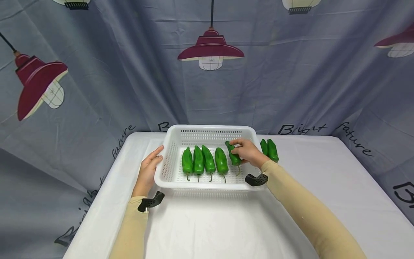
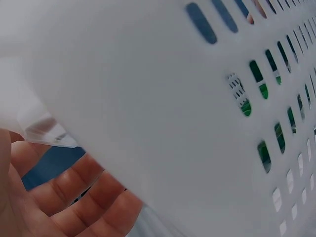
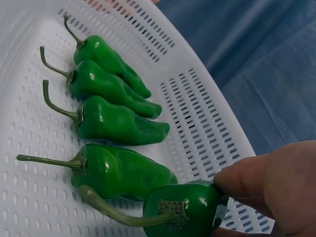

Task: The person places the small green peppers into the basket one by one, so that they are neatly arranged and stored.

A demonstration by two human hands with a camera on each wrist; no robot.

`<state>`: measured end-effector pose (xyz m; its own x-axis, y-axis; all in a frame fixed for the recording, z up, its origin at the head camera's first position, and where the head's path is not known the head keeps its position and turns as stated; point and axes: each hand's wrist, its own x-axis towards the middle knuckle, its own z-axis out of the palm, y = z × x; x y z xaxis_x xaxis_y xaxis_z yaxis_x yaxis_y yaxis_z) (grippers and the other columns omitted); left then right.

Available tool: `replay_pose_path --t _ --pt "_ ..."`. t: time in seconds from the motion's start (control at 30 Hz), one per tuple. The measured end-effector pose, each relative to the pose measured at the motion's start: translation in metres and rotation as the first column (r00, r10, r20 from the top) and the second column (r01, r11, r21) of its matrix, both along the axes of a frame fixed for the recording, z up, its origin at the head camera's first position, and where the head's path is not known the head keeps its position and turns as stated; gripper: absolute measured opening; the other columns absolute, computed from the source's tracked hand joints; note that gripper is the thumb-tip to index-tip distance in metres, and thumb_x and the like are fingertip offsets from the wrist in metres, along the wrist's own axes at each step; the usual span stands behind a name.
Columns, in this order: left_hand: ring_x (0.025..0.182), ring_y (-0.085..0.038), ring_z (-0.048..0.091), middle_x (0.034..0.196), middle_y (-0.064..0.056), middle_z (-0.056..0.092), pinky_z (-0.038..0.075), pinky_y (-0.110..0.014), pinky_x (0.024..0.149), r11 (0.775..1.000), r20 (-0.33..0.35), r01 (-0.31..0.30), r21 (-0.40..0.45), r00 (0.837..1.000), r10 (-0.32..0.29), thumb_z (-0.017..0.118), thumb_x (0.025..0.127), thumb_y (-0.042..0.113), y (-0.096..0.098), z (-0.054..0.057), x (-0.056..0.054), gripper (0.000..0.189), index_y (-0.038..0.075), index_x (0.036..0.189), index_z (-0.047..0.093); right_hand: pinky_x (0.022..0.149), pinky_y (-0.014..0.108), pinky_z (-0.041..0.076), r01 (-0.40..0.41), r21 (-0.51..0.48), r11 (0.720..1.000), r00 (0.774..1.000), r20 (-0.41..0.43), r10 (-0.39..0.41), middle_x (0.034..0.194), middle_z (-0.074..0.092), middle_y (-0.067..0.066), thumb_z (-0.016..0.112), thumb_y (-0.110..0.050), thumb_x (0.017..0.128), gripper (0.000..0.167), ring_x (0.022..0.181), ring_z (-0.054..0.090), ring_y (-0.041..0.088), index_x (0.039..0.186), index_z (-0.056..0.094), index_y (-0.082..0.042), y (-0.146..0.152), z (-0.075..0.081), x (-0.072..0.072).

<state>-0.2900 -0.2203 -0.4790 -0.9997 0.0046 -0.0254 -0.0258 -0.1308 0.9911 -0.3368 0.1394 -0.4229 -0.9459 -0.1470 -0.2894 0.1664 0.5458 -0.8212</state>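
A white perforated plastic basket (image 1: 207,186) sits on the table and holds several green peppers. My right hand (image 1: 247,151) pinches one green pepper (image 1: 233,154) between thumb and fingers at the basket's right end. In the right wrist view, this pepper (image 3: 197,210) has its stem toward the camera, close beside another pepper (image 3: 123,170) lying on the basket floor. The other peppers (image 1: 198,161) lie side by side, stems toward me. My left hand (image 1: 148,171) rests against the basket's left outer side, fingers extended. In the left wrist view, its fingers (image 2: 69,187) meet the basket's edge (image 2: 113,170).
Two more green peppers (image 1: 272,149) lie on the white tablecloth (image 1: 323,172), just outside the basket's right wall. A grey curtain (image 1: 136,79) printed with red lamps hangs behind the table and along its sides.
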Motion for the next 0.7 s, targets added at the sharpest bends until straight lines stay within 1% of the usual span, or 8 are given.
replay_pose_path --t 0.07,0.13,0.23,0.37,0.4,0.53,0.6,0.7 --pt "0.131 -0.012 0.049 0.161 -0.007 0.039 0.052 -0.015 0.095 1.0 -0.001 0.001 0.001 1.0 -0.001 0.042 0.109 0.017 0.0002 0.0002 0.0 0.049 0.016 0.158 0.039 0.073 0.036 0.056 -0.006 0.017 1.0 1.0 -0.002 0.006 0.125 0.059 0.014 0.054 -0.014 0.105 0.047 0.08 0.051 0.017 0.151 0.048 -0.011 0.0002 0.0001 -0.0011" --pt "0.13 -0.011 0.05 0.161 -0.007 0.038 0.052 -0.015 0.095 1.0 -0.004 0.001 0.0 1.0 -0.001 0.042 0.109 0.017 0.0001 0.0002 0.0001 0.049 0.015 0.158 0.039 0.073 0.036 0.056 -0.02 0.033 0.999 1.0 -0.004 0.02 0.122 0.059 0.016 0.054 -0.014 0.104 0.047 0.08 0.051 0.018 0.151 0.048 -0.01 0.0004 -0.0001 -0.0017" --pt "0.128 -0.009 0.051 0.162 -0.007 0.038 0.052 -0.014 0.095 1.0 -0.008 -0.003 -0.005 1.0 0.002 0.042 0.109 0.017 -0.0001 -0.0004 0.0002 0.049 0.015 0.158 0.039 0.073 0.036 0.057 -0.029 0.054 0.998 1.0 -0.005 0.029 0.133 0.059 0.019 0.055 -0.013 0.104 0.047 0.085 0.054 0.018 0.151 0.049 -0.01 0.0006 -0.0012 -0.0034" --pt "0.127 -0.007 0.051 0.163 -0.007 0.037 0.052 -0.014 0.095 1.0 -0.013 -0.005 -0.016 1.0 0.005 0.042 0.109 0.017 -0.0005 -0.0013 0.0002 0.049 0.014 0.158 0.039 0.074 0.038 0.058 -0.029 0.07 0.997 1.0 -0.003 0.029 0.148 0.053 0.021 0.056 -0.013 0.103 0.048 0.097 0.059 0.021 0.15 0.049 -0.011 0.0003 -0.0022 -0.0043" --pt "0.128 -0.007 0.051 0.163 -0.007 0.037 0.052 -0.014 0.095 1.0 -0.013 -0.008 -0.017 1.0 0.008 0.042 0.109 0.017 -0.0005 -0.0016 0.0 0.049 0.014 0.158 0.039 0.074 0.039 0.058 -0.029 0.074 0.997 1.0 -0.003 0.03 0.148 0.054 0.022 0.056 -0.013 0.103 0.048 0.098 0.059 0.021 0.15 0.05 -0.011 0.0001 -0.0022 -0.0042" --pt "0.13 -0.01 0.051 0.164 -0.007 0.037 0.053 -0.014 0.094 1.0 -0.014 -0.016 -0.021 1.0 0.015 0.043 0.108 0.018 -0.0008 -0.0019 -0.0002 0.049 0.015 0.158 0.039 0.069 0.037 0.056 -0.04 0.091 0.995 0.999 -0.001 0.041 0.14 0.058 0.02 0.057 -0.013 0.102 0.047 0.09 0.055 0.019 0.148 0.051 -0.01 -0.0011 -0.0024 -0.0029" --pt "0.131 -0.01 0.05 0.164 -0.006 0.036 0.052 -0.014 0.095 1.0 -0.012 -0.014 -0.019 1.0 0.014 0.042 0.109 0.018 -0.0008 -0.0023 -0.0005 0.049 0.016 0.158 0.039 0.067 0.036 0.055 -0.044 0.095 0.994 0.999 0.004 0.044 0.13 0.061 0.017 0.058 -0.012 0.101 0.047 0.084 0.051 0.018 0.148 0.052 -0.009 -0.0017 -0.0028 -0.0023" --pt "0.129 -0.008 0.051 0.164 -0.006 0.036 0.052 -0.014 0.095 1.0 -0.014 -0.014 -0.021 1.0 0.014 0.042 0.109 0.019 -0.0005 -0.0027 -0.0012 0.05 0.015 0.158 0.039 0.065 0.035 0.053 -0.052 0.104 0.993 0.999 0.015 0.051 0.118 0.061 0.013 0.059 -0.011 0.101 0.048 0.08 0.046 0.017 0.148 0.052 -0.008 -0.0024 -0.0028 -0.0026"
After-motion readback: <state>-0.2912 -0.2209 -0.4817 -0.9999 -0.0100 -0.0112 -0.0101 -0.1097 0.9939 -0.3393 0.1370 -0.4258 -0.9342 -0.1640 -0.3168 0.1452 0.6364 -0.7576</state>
